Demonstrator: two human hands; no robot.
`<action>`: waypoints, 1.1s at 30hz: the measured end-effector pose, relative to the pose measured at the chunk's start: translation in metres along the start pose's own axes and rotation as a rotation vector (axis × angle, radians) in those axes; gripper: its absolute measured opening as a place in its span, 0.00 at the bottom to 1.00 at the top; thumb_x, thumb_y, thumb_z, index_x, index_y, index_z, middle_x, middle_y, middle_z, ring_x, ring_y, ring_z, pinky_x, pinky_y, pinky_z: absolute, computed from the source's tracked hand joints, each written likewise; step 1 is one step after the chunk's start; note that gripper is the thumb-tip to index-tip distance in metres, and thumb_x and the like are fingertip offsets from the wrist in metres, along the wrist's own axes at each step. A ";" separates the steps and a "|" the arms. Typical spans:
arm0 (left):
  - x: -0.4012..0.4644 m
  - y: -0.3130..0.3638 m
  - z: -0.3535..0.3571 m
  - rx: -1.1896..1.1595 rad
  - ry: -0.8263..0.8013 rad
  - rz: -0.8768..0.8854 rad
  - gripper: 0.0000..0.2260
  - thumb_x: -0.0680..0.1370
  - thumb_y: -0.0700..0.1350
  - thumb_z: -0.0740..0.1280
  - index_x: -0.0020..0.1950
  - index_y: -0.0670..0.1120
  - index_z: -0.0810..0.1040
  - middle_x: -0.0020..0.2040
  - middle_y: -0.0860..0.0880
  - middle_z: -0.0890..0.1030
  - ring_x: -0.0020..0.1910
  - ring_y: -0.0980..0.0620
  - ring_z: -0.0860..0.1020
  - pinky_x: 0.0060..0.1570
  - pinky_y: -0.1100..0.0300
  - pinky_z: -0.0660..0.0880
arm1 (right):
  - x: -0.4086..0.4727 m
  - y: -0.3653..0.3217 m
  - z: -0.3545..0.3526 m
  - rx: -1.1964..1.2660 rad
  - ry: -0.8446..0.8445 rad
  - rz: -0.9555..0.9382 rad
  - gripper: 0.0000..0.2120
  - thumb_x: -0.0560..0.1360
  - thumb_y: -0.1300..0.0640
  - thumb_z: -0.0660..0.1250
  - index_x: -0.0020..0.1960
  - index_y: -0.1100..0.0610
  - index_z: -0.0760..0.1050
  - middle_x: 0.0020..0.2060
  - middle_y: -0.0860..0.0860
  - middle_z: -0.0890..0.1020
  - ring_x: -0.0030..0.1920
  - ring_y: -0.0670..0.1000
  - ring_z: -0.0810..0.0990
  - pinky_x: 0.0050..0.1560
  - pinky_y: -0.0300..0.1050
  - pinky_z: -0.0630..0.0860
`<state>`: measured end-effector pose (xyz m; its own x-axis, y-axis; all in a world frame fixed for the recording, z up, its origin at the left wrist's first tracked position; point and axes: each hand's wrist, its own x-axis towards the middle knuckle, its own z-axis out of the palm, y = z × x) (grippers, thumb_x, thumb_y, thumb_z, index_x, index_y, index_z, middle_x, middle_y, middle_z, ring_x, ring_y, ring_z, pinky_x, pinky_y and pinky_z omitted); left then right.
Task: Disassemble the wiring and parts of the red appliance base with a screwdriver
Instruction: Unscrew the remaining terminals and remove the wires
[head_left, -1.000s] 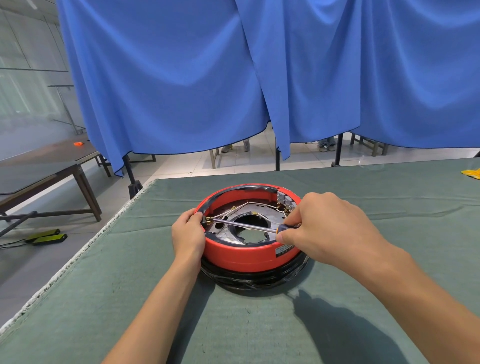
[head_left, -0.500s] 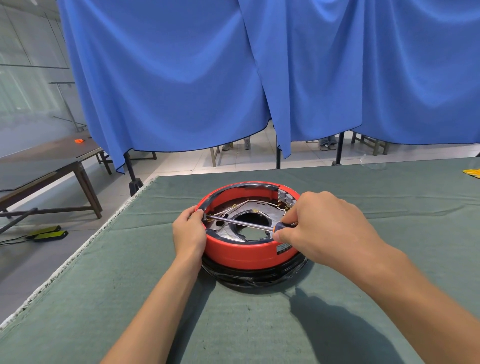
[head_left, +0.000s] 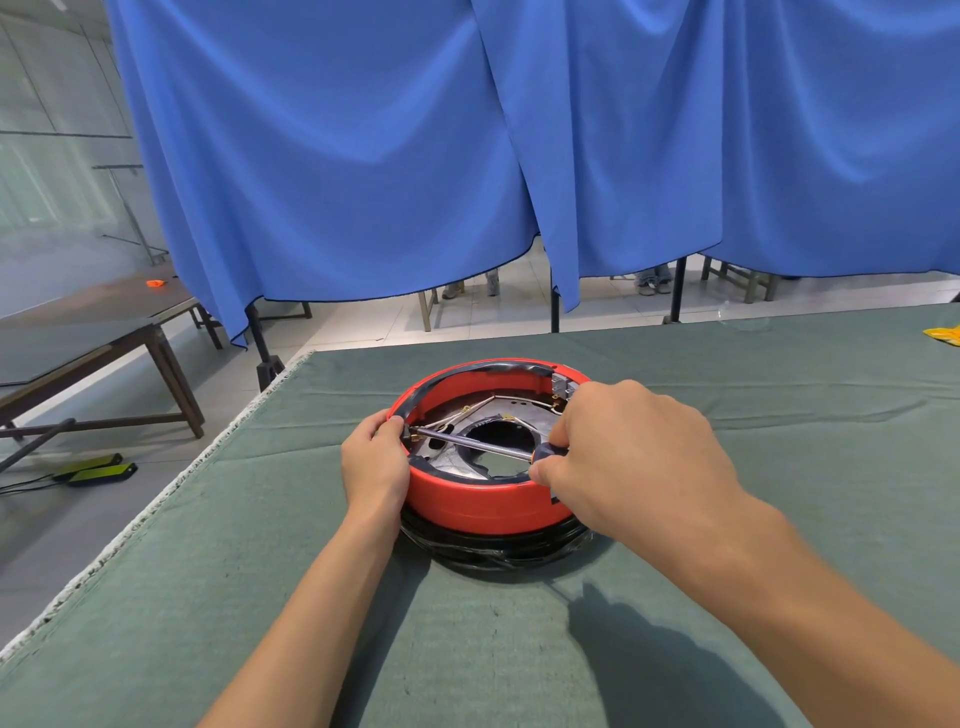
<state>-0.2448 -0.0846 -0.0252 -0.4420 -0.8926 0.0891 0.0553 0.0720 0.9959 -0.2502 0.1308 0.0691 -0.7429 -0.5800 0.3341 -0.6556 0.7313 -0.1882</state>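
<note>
The red appliance base (head_left: 483, 506), a round ring with a black band beneath it, sits upside down on the green table cloth. Inside lie a metal plate with a central hole and thin wires (head_left: 475, 410) running to a terminal block (head_left: 561, 387) at the far right rim. My left hand (head_left: 374, 462) grips the left rim, fingers curled over its edge. My right hand (head_left: 628, 452) holds the handle of a screwdriver (head_left: 472, 445). Its shaft crosses the opening, and the tip rests at the inner left wall beside my left fingers.
The green cloth table (head_left: 260, 545) ends at a frayed edge on the left. A blue curtain (head_left: 467, 156) hangs behind it. A yellow item (head_left: 945, 335) lies at the far right edge. A dark wooden table (head_left: 93, 338) stands on the floor to the left.
Both hands keep their hold on the base and the screwdriver. The camera view has shifted slightly; the screwdriver stays across the opening with its tip at the left wall.
</note>
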 end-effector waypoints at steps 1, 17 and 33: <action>0.000 0.000 0.000 0.000 0.002 0.002 0.10 0.78 0.40 0.62 0.41 0.52 0.79 0.38 0.53 0.80 0.38 0.54 0.76 0.43 0.57 0.72 | 0.000 -0.001 0.000 -0.001 -0.002 0.002 0.08 0.74 0.49 0.66 0.41 0.53 0.76 0.28 0.46 0.69 0.29 0.51 0.67 0.26 0.40 0.56; -0.002 0.001 -0.003 -0.025 -0.010 0.017 0.18 0.77 0.40 0.63 0.30 0.55 0.80 0.29 0.57 0.80 0.36 0.55 0.77 0.41 0.58 0.73 | 0.004 0.003 -0.007 -0.070 0.061 -0.002 0.08 0.74 0.48 0.67 0.42 0.53 0.77 0.28 0.47 0.67 0.30 0.54 0.68 0.27 0.39 0.55; 0.000 -0.001 -0.003 -0.084 -0.054 0.086 0.25 0.76 0.38 0.64 0.26 0.63 0.80 0.28 0.56 0.74 0.33 0.55 0.71 0.36 0.63 0.69 | 0.013 0.014 -0.002 -0.101 0.050 -0.080 0.12 0.72 0.42 0.67 0.45 0.49 0.82 0.30 0.47 0.74 0.37 0.57 0.76 0.27 0.40 0.59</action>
<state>-0.2423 -0.0862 -0.0262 -0.4795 -0.8595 0.1770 0.1691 0.1074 0.9797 -0.2689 0.1344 0.0731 -0.6796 -0.6212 0.3903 -0.6935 0.7174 -0.0657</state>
